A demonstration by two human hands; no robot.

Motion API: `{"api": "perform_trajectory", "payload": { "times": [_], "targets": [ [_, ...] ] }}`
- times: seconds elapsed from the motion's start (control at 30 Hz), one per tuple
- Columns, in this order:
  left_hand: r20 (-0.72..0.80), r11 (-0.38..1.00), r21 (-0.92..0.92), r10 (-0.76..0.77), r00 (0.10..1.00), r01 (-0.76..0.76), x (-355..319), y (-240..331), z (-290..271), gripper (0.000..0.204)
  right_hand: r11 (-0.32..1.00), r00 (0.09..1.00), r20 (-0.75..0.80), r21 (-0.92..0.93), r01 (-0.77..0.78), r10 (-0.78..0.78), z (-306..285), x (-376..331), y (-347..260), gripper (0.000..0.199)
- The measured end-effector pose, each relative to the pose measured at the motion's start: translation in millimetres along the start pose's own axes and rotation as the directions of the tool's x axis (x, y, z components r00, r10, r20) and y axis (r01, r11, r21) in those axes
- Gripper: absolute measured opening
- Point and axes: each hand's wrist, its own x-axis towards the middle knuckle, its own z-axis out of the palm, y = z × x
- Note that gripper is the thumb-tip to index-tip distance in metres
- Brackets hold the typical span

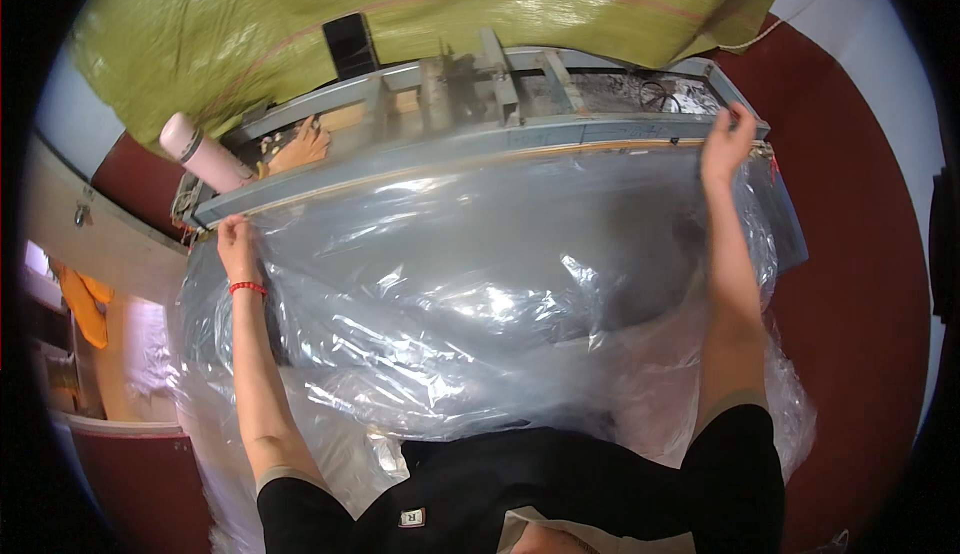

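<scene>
A wide sheet of clear plastic film (480,304) hangs in folds before me, up to a long grey metal bar (450,154). My left hand (235,242), with a red bracelet on its wrist, has its fingers pressed together at the film's upper left edge, just below the bar. Over the bar's right end is my right hand (728,144), its fingers bent and apart from the thumb, with nothing visible between them. Another person's hand (300,148) reaches inside the metal frame (600,126) at the left, near small loose pieces.
A pink bottle (205,152) leans at the frame's left end. Behind the frame, a black phone (350,46) rests against a yellow-green woven sheet (450,9). The floor (840,284) is dark red. To the left stands a pale cabinet or door (110,224) beside an orange item (83,309).
</scene>
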Motion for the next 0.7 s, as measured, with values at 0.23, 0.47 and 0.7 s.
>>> {"api": "perform_trajectory", "payload": {
  "times": [0.23, 0.47, 0.7],
  "targets": [
    [0.015, 0.958, -0.043, 0.285, 0.959, -0.284, -56.5, 91.0, -45.4, 0.005, 0.778, 0.692, 0.383, 0.449, 0.439, -0.612, 13.8, -102.2, -236.0, 0.015],
    [0.022, 0.822, 0.568, 0.024, 0.999, -0.032, -65.3, 30.8, -170.9, 0.012, 0.866, 0.502, 0.865, 0.263, -0.426, -0.015, -10.3, -129.5, -163.5, 0.022],
    [0.351, 0.965, 0.261, -0.088, 0.932, -0.007, -183.7, 76.6, -121.3, 0.025, 0.986, 0.768, 0.620, -0.133, -0.100, 0.162, -131.9, -56.6, 35.4, 0.020]
  ]
}}
